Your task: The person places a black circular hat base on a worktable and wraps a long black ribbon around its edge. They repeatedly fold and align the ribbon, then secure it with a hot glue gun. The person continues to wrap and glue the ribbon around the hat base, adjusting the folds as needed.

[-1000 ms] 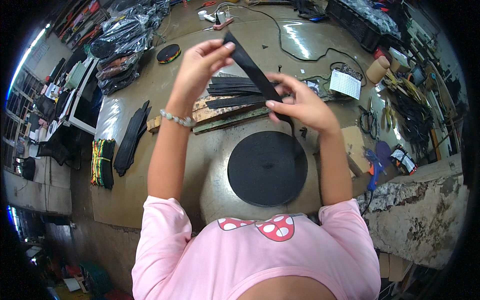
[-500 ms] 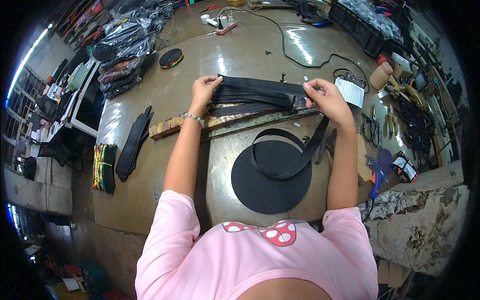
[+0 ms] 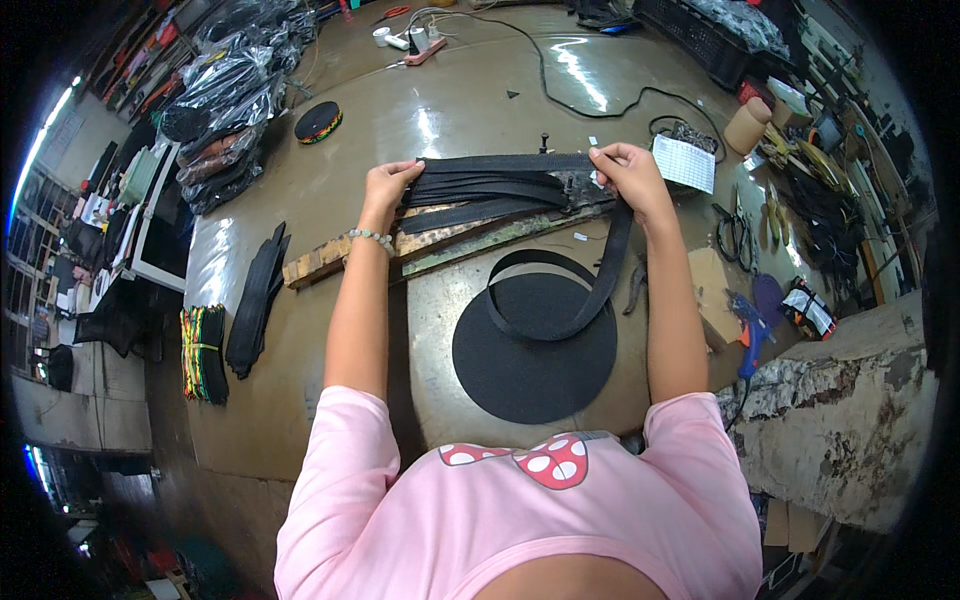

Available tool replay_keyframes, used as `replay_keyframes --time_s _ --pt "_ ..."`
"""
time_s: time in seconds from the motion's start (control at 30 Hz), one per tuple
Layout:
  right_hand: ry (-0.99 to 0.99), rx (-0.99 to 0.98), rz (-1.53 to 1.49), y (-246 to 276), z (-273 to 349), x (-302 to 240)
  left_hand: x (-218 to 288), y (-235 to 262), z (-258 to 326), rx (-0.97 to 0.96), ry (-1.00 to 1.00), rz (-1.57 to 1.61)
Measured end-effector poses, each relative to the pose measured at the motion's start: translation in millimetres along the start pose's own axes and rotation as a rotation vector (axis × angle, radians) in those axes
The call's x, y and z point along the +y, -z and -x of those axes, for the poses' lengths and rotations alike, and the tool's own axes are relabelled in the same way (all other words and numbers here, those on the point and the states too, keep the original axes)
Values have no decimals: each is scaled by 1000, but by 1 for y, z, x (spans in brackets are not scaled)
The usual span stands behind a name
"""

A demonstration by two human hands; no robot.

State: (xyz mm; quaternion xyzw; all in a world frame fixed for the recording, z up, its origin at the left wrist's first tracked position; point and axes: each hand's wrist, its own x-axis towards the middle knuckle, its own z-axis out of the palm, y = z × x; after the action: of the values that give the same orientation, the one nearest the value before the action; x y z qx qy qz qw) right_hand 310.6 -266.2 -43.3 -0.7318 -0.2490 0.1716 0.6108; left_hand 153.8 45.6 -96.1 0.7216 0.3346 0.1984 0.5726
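Hiding part of the black roll (image 3: 535, 375): looped strap (image 3: 611, 265)

1 left hand (image 3: 393, 188) and 1 right hand (image 3: 632, 182), with 1 black strap (image 3: 505, 164) stretched between them. Nearer the body than both: 1 large black roll (image 3: 530, 385). Left of the left hand: 1 sheaf of black strips (image 3: 258, 305), 1 tied bundle (image 3: 203, 355), 1 small roll (image 3: 318, 122). Right of the right hand: 1 gridded sheet (image 3: 684, 165), 1 glue gun (image 3: 752, 328).
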Motion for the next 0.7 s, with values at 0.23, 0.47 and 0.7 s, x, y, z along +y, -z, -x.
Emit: replay_keyframes --time_s 0.23,0.47,0.7 --pt "-160 -103 126 6 -11 37 -3 -3 -3 26 15 64" --pt "-163 -169 264 10 -16 58 -10 -3 -8 26 6 82" --pt "-26 -24 246 37 -5 23 6 4 5 26 -93 -50"
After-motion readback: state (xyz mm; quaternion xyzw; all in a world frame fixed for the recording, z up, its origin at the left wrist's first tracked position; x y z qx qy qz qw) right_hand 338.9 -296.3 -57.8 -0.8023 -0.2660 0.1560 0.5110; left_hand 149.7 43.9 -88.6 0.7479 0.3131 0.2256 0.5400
